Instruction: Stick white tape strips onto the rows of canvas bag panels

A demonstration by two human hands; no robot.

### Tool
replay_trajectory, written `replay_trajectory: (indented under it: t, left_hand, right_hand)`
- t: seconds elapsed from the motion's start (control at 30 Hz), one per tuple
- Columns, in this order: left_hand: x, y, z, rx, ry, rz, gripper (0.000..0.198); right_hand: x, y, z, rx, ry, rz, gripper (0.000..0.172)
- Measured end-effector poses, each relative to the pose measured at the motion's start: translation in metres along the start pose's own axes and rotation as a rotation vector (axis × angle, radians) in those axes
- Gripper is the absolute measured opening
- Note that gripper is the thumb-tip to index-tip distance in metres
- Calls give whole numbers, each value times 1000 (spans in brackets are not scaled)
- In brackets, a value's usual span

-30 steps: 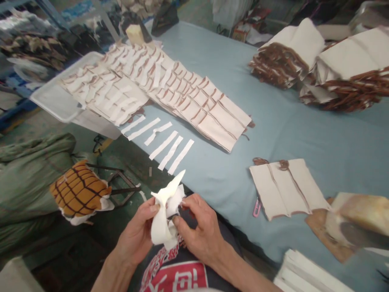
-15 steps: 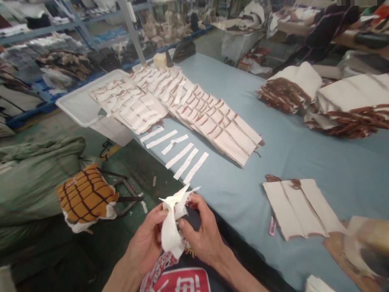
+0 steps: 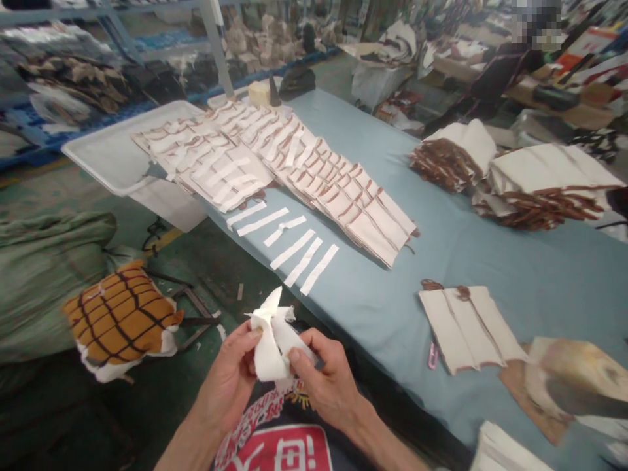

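Note:
Between my two hands is a bunched, curled piece of white fabric strip (image 3: 271, 350) with frayed edges, held up above my lap. My left hand (image 3: 230, 363) pinches it on the left between thumb and fingers. On the other side my right hand (image 3: 326, 366) grips it, thumb on top. Just beyond, several white strips (image 3: 297, 250) lie side by side near the edge of the blue-covered table (image 3: 343, 311). Behind them spreads a long overlapping row of cream fabric pieces (image 3: 363, 216) with brown cords, some with white strips laid on.
A cream panel with brown cord (image 3: 471, 327) lies to the right, beside a pink clip (image 3: 432, 356). Stacks of cream pieces (image 3: 544, 170) sit farther back. Left of the table are a white plastic bin (image 3: 103, 163) and a stool with an orange checked cushion (image 3: 122, 311).
The white fabric has turned in my hands, and my right hand has shifted its hold lower on it. My view has tilted and moved slightly right.

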State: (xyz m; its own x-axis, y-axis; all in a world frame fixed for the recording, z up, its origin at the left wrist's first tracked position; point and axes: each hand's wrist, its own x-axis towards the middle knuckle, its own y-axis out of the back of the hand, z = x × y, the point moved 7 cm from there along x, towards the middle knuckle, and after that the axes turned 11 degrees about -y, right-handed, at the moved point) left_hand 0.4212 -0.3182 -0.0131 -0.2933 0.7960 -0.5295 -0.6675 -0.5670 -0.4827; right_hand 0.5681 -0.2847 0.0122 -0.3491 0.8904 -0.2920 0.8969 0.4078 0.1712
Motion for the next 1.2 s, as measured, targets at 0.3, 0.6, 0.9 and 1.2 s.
replay_trajectory:
  t: [0.3,0.6,0.9,1.2]
  left_hand:
    - [15,32,-8,75,42,-80,40]
    - [19,54,-2,346,-128,-130,29]
    - [16,57,-15,202,-16,181,43]
    - [34,15,-26,234,3,194,36]
  right_hand:
    - [5,65,-33,6,-54,234,35]
    - [87,178,5,172,-206,487,25]
    - [117,205,57,356,-246,642,33]
    - [69,112,167,517,-482,700,30]
